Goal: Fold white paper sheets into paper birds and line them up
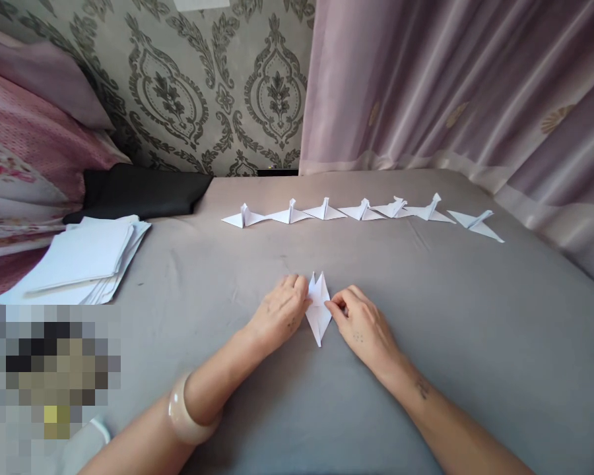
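A half-folded white paper figure [319,310], diamond-shaped with two points at its top, lies on the grey sheet [426,316]. My left hand [278,315] presses on its left edge with curled fingers. My right hand [363,326] pinches its right edge between thumb and fingertips. Farther back, a row of several finished white paper birds [361,211] stands across the sheet.
A stack of white paper sheets [82,257] lies at the left. Behind it are a black cloth [138,191] and pink floral bedding [24,165]. Patterned wallpaper [218,86] and a mauve curtain [450,86] close off the back. A blurred patch covers the lower left corner.
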A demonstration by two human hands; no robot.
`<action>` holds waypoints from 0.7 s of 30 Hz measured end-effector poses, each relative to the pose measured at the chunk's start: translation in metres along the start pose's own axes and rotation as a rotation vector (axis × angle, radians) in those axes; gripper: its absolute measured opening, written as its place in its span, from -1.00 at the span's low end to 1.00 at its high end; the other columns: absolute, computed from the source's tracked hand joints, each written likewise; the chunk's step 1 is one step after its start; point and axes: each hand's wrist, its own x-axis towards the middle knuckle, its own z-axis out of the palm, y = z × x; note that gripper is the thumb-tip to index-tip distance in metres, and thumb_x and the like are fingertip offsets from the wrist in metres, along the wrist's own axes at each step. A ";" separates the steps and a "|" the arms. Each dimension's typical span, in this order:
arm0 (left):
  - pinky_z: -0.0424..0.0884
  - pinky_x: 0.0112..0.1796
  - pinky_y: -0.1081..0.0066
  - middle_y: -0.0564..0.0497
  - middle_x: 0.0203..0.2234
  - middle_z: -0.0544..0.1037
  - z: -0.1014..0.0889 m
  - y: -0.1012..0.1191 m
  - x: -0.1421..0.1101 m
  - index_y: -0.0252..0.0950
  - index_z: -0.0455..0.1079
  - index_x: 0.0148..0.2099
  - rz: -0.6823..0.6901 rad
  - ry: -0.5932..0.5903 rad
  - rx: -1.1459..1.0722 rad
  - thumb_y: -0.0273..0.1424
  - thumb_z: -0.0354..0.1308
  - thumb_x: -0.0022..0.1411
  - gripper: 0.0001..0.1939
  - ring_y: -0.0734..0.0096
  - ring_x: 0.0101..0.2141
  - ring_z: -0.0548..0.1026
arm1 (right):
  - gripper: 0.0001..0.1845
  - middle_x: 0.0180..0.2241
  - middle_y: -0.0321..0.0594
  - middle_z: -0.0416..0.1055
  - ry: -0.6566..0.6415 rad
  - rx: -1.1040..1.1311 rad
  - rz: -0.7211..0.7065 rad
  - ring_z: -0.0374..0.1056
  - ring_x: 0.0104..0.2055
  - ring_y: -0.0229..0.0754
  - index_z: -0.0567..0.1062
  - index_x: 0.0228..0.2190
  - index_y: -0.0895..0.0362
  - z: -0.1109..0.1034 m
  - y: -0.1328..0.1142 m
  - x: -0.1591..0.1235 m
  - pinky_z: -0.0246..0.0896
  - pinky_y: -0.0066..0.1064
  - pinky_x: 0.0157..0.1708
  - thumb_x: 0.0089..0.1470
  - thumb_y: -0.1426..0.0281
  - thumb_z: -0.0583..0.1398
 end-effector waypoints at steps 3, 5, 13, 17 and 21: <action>0.34 -0.28 0.37 -0.04 -0.29 0.38 0.001 0.011 -0.002 -0.29 0.26 -0.22 0.100 -0.029 0.129 -0.57 -0.13 0.33 -0.83 0.31 -0.28 0.33 | -0.84 -0.34 -0.24 0.39 0.009 -0.018 -0.071 0.34 -0.36 -0.23 0.41 -0.34 0.07 0.000 -0.004 -0.004 0.14 -0.41 -0.41 0.24 0.38 0.04; 0.37 -0.28 0.36 -0.05 -0.29 0.41 0.004 0.019 -0.006 -0.30 0.30 -0.22 0.143 -0.108 0.207 -0.60 -0.11 0.32 -0.81 0.29 -0.27 0.35 | -0.76 -0.30 -0.21 0.39 -0.014 -0.082 -0.149 0.35 -0.30 -0.21 0.44 -0.24 0.06 0.000 -0.006 -0.007 0.16 -0.40 -0.38 0.25 0.48 -0.02; 0.48 -0.26 0.33 -0.15 -0.22 0.45 0.018 0.034 -0.024 -0.38 0.38 -0.05 0.094 -0.148 0.387 -0.66 -0.05 0.25 -0.71 0.23 -0.22 0.42 | -0.42 -0.13 -0.11 0.40 -0.067 -0.323 -0.301 0.30 -0.19 -0.09 0.35 0.10 -0.03 -0.012 0.000 -0.025 0.22 -0.25 -0.24 0.14 0.66 -0.05; 0.48 -0.34 0.34 -0.14 -0.23 0.46 0.013 0.032 -0.025 -0.36 0.40 -0.14 0.034 -0.169 0.341 -0.67 -0.05 0.19 -0.72 0.21 -0.23 0.42 | -0.43 -0.12 -0.11 0.41 -0.057 -0.340 -0.251 0.32 -0.20 -0.10 0.44 0.02 -0.01 -0.018 0.005 -0.026 0.25 -0.26 -0.27 0.12 0.67 -0.07; 0.44 -0.32 0.30 -0.13 -0.30 0.44 0.005 0.031 -0.020 -0.33 0.38 -0.26 0.002 -0.095 0.261 -0.54 -0.04 0.23 -0.83 0.21 -0.27 0.40 | -0.54 -0.20 -0.11 0.43 -0.025 -0.239 -0.185 0.36 -0.19 -0.10 0.54 -0.12 0.02 -0.019 0.005 -0.023 0.29 -0.29 -0.29 0.14 0.60 -0.02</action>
